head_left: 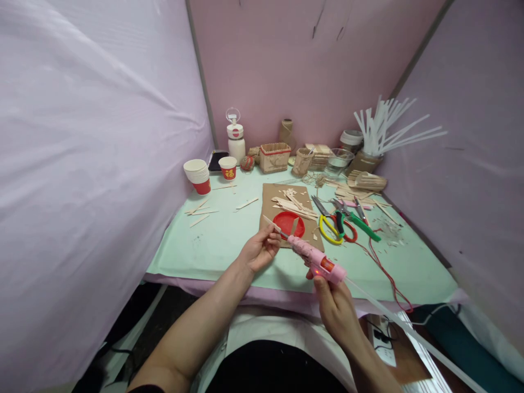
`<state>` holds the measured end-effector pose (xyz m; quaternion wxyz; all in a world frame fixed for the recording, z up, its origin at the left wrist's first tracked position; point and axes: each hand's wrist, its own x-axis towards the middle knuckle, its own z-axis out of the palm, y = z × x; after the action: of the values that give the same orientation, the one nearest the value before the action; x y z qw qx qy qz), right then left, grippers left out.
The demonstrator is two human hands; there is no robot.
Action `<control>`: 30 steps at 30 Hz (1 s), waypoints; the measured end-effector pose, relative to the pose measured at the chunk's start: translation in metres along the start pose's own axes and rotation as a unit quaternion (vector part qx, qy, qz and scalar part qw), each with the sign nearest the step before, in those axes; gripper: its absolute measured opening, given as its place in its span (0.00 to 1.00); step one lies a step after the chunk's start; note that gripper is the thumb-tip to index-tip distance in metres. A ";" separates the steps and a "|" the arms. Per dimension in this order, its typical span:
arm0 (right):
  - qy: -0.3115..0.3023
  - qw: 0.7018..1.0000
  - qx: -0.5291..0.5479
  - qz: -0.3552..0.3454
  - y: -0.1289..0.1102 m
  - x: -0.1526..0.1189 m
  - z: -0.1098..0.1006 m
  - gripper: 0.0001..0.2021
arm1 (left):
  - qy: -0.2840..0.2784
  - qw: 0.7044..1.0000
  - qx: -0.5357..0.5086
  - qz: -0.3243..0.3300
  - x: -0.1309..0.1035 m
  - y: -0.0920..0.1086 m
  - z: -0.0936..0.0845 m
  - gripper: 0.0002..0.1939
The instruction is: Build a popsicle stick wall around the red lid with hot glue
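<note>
My right hand (333, 300) is wrapped round a pink hot glue gun (313, 256), its small light glowing and a long glue stick (393, 316) trailing from its back. In my left hand (262, 248) a thin wooden stick piece (269, 221) is pinched, pointing up and left. The gun's nozzle is at this piece; whether they touch I cannot tell. Just beyond lies a red round disc (282, 219) with a wooden scrap (295, 225) on it. It rests on a brown cardboard sheet (268, 196), where several craft sticks (292, 206) and small chips are strewn.
Scissors (327, 218) and green-handled pliers (362, 224) lie right of the cardboard, near red cord (380, 265). Stacked paper cups (198, 177) stand at left. A bottle (236, 144), a stick basket (275, 158) and glue sticks in a holder (370, 158) line the back.
</note>
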<state>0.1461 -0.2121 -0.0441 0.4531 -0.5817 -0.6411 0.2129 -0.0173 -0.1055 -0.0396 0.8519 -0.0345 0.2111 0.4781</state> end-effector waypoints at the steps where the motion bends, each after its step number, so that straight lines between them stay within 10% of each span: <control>1: 0.000 1.000 0.001 -0.001 0.000 0.000 0.000 0.18 | 0.001 1.000 0.000 0.000 0.000 0.000 0.000 0.15; 30: 0.003 1.000 -0.001 -0.001 0.000 0.000 -0.001 0.18 | 0.009 1.000 0.006 0.006 0.001 0.001 -0.001 0.12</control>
<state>0.1467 -0.2126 -0.0434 0.4543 -0.5826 -0.6404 0.2101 -0.0173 -0.1043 -0.0407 0.8474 -0.0328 0.2215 0.4814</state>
